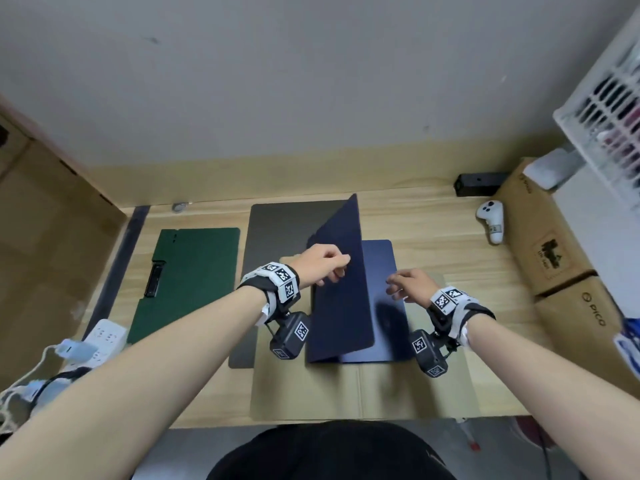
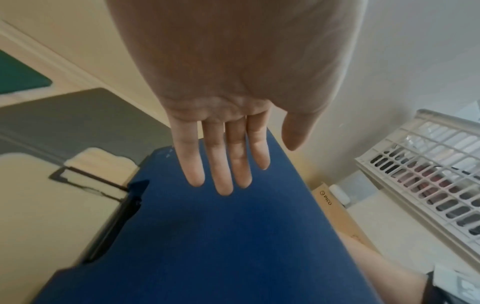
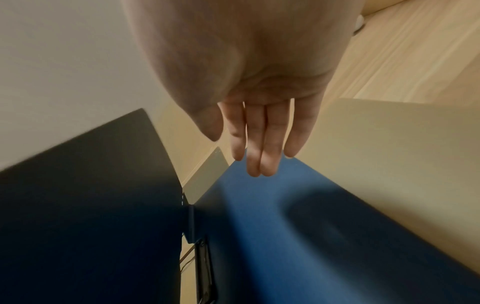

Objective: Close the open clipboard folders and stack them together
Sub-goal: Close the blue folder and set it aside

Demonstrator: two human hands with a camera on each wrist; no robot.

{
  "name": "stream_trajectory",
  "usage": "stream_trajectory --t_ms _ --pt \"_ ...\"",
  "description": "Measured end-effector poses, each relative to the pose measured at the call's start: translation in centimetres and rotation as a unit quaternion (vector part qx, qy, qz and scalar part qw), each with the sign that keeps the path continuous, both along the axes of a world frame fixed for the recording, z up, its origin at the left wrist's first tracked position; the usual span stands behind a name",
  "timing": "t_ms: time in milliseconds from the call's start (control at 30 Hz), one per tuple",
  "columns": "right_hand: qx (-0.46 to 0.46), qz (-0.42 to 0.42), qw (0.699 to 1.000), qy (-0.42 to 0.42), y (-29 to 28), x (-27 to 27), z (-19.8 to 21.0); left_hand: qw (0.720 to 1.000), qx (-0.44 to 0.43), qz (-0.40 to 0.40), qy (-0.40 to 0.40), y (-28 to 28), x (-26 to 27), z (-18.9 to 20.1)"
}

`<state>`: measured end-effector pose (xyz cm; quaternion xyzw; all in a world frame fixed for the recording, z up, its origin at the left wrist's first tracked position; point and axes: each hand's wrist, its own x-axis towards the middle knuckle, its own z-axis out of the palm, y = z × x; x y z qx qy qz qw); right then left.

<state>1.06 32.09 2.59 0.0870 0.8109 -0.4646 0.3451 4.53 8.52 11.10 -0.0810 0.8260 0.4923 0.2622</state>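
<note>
A blue clipboard folder stands half open at the middle of the desk. Its left flap (image 1: pixel 341 306) is raised steeply and its right half (image 1: pixel 382 261) lies flat. My left hand (image 1: pixel 323 266) touches the outer face of the raised flap (image 2: pixel 221 236) with straight fingers (image 2: pixel 221 164). My right hand (image 1: pixel 408 284) hovers open just above the flat half (image 3: pixel 272 226), fingers (image 3: pixel 262 144) straight and holding nothing. A green folder (image 1: pixel 187 282) lies flat at the left. A dark grey folder (image 1: pixel 277 230) lies flat, partly under the blue one.
A cardboard sheet (image 1: pixel 346 389) lies under the folders. A white power strip (image 1: pixel 104 337) with cables sits at the near left. A white controller (image 1: pixel 491 220), cardboard boxes (image 1: pixel 550 251), a small black box (image 1: pixel 478 183) and a white basket (image 1: pixel 609 109) crowd the right.
</note>
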Motion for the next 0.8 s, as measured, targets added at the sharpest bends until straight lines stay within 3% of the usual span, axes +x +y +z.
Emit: stream_trajectory --t_ms 167,400,467,600,800 --pt "0.005 -0.064 0.998 -0.027 2.2 0.4 -1.7 0.997 -0.056 0.032 -0.037 0.6 0.8 -4.7" --pt "0.103 0.001 0.994 -0.026 4.0 1.8 -9.0 0.964 -0.203 0.095 -0.141 -2.1 5.0 -12.6" --pt "0.104 -0.009 0.994 -0.034 3.8 2.2 -11.2 0.962 -0.178 0.113 -0.175 -2.3 6.3 -14.4" --pt "0.109 -0.017 0.994 -0.02 1.6 3.3 -9.2 0.964 -0.07 0.172 -0.19 -2.2 7.4 -16.7" --pt "0.144 0.016 0.989 -0.018 0.0 3.0 -8.0 0.968 -0.029 0.179 -0.172 -5.5 6.6 -15.9"
